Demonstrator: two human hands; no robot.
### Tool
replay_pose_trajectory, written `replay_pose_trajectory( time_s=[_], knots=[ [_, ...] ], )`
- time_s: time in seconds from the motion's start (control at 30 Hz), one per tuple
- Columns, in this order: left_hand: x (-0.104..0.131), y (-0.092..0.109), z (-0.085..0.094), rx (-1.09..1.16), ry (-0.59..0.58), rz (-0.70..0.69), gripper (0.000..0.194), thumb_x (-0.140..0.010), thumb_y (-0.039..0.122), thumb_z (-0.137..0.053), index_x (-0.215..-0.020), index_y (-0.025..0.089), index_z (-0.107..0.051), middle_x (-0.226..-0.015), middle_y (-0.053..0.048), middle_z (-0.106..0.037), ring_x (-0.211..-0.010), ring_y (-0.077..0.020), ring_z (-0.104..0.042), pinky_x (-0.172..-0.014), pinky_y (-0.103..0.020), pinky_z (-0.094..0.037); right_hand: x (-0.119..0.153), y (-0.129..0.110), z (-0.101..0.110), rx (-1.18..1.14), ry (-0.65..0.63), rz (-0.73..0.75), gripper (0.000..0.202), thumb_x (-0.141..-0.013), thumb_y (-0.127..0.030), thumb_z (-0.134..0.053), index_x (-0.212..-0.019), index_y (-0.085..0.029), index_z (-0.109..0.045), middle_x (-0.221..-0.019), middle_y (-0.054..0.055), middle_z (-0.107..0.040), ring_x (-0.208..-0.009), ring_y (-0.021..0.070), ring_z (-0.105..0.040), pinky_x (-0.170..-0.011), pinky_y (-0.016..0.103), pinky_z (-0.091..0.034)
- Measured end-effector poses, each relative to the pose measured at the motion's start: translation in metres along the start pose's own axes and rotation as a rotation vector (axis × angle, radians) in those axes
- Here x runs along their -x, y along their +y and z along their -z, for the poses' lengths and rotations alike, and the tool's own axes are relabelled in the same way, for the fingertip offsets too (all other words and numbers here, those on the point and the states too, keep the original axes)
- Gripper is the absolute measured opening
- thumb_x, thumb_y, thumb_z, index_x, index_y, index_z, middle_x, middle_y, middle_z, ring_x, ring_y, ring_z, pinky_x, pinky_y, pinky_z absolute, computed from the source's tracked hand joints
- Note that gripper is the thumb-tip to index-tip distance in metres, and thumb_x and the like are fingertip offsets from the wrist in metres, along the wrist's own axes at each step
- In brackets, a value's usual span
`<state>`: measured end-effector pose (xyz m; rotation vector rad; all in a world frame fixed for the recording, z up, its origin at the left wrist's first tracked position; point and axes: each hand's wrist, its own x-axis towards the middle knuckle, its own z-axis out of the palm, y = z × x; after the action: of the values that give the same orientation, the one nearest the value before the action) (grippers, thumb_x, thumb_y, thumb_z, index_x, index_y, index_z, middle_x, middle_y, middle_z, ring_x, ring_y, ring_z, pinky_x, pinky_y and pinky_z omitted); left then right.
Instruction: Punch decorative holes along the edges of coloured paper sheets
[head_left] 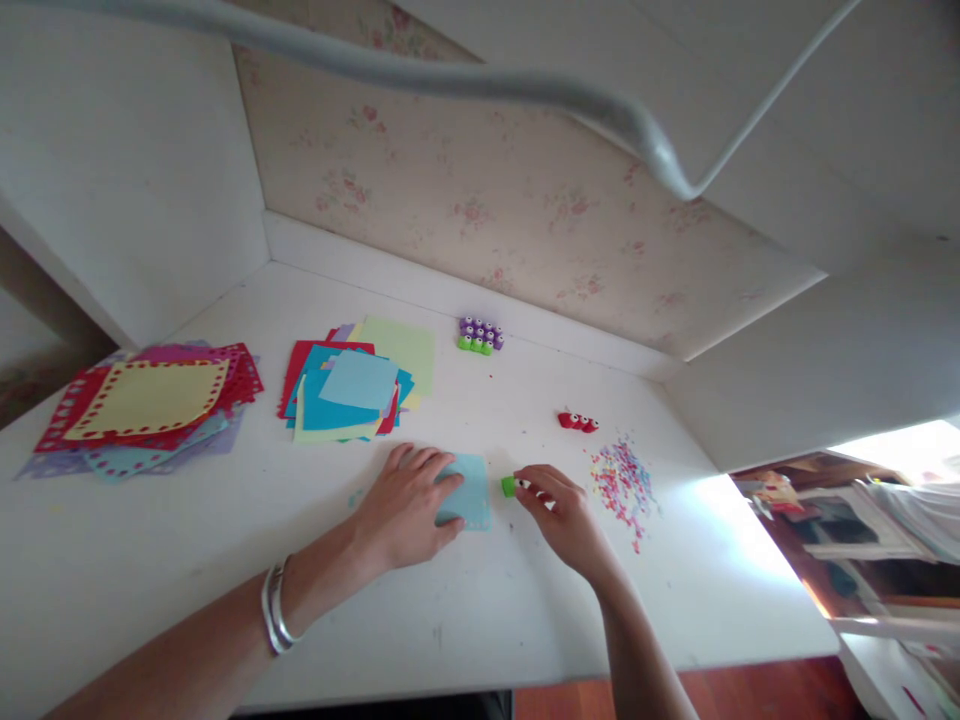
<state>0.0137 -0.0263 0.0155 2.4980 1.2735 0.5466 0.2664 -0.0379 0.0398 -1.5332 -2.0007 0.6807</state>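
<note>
My left hand [409, 505] lies with its fingers apart on a light blue paper square [472, 492], pressing it against the white table [450, 620]. A row of small punched marks shows along the paper's lower edge. Just right of the paper, my right hand [555, 510] pinches a small green hole punch [509, 486] with a white and black eye on it. The punch is close to the paper's right edge, and a narrow strip of table shows between them. Part of the punch is hidden by my right fingers.
Punched papers [150, 398] are piled at the left, with a stack of coloured papers [360, 380] beside them. Purple and green punches [480, 335] stand near the wall. Red punches [578, 422] and confetti bits [624, 485] lie to the right.
</note>
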Motion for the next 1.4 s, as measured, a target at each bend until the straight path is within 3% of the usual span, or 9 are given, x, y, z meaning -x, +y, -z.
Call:
replay_pose_trajectory(
  time_s=[0.27, 0.5, 0.8, 0.93, 1.1, 1.23, 1.4],
  knots=[
    [-0.001, 0.0, -0.001, 0.005, 0.001, 0.014, 0.037, -0.082, 0.044, -0.064, -0.114, 0.026, -0.066, -0.131, -0.009, -0.058, -0.124, -0.0288, -0.049, -0.11, -0.049, -0.028, 0.008, 0.005, -0.002, -0.042, 0.001, -0.044, 0.023, -0.095, -0.038, -0.054, -0.102, -0.022, -0.07, -0.104, 0.009, -0.068, -0.078, 0.0182, -0.066, -0.062, 0.029, -0.056],
    [-0.001, -0.006, -0.008, -0.022, -0.043, 0.042, 0.055, -0.082, 0.047, -0.064, -0.132, 0.025, -0.056, -0.149, -0.011, -0.045, -0.137, -0.0308, -0.037, -0.111, -0.05, -0.026, 0.011, 0.015, -0.003, 0.024, 0.09, -0.052, 0.021, -0.096, -0.032, -0.052, -0.103, -0.021, -0.069, -0.109, 0.01, -0.066, -0.081, 0.0181, -0.065, -0.064, 0.028, -0.055],
    [-0.007, -0.008, -0.009, 0.091, -0.033, 0.093, 0.07, -0.073, 0.031, -0.074, -0.138, 0.025, -0.048, -0.127, -0.007, -0.057, -0.121, -0.0286, -0.047, -0.107, -0.046, -0.032, 0.013, 0.024, -0.011, -0.004, 0.125, -0.076, 0.022, -0.096, -0.033, -0.052, -0.108, -0.022, -0.068, -0.117, 0.011, -0.064, -0.089, 0.0203, -0.068, -0.069, 0.03, -0.058],
    [-0.011, -0.009, -0.007, 0.189, -0.022, 0.115, 0.062, -0.071, 0.025, -0.075, -0.13, 0.027, -0.054, -0.123, -0.006, -0.056, -0.117, -0.0266, -0.051, -0.108, -0.046, -0.032, 0.014, 0.03, -0.015, 0.01, 0.172, -0.04, 0.022, -0.096, -0.031, -0.052, -0.109, -0.023, -0.067, -0.117, 0.011, -0.065, -0.097, 0.0227, -0.067, -0.076, 0.034, -0.058],
    [-0.019, -0.009, 0.0, 0.482, -0.033, 0.17, 0.04, -0.077, 0.024, -0.07, -0.115, 0.024, -0.062, -0.122, -0.006, -0.055, -0.114, -0.0239, -0.055, -0.103, -0.039, -0.041, 0.019, 0.023, -0.018, 0.082, 0.383, 0.064, 0.02, -0.094, -0.025, -0.057, -0.11, -0.024, -0.067, -0.109, 0.009, -0.068, -0.101, 0.0235, -0.063, -0.086, 0.04, -0.056],
    [-0.02, -0.004, 0.007, 0.762, -0.051, 0.3, 0.051, -0.075, 0.031, -0.073, -0.123, 0.025, -0.056, -0.128, -0.006, -0.055, -0.117, -0.026, -0.055, -0.101, -0.04, -0.044, 0.029, 0.001, -0.027, -0.125, 0.397, -0.018, 0.019, -0.094, -0.025, -0.057, -0.11, -0.024, -0.065, -0.106, 0.008, -0.068, -0.086, 0.0195, -0.065, -0.076, 0.034, -0.057],
    [-0.02, 0.002, 0.016, 0.944, -0.088, 0.43, 0.064, -0.072, 0.035, -0.076, -0.13, 0.025, -0.049, -0.136, -0.008, -0.052, -0.114, -0.0278, -0.057, -0.091, -0.038, -0.051, 0.032, -0.017, -0.046, -0.551, 0.218, -0.195, 0.026, -0.092, -0.034, -0.061, -0.115, -0.023, -0.064, -0.098, 0.007, -0.071, -0.085, 0.0193, -0.067, -0.074, 0.031, -0.056]
  ],
)
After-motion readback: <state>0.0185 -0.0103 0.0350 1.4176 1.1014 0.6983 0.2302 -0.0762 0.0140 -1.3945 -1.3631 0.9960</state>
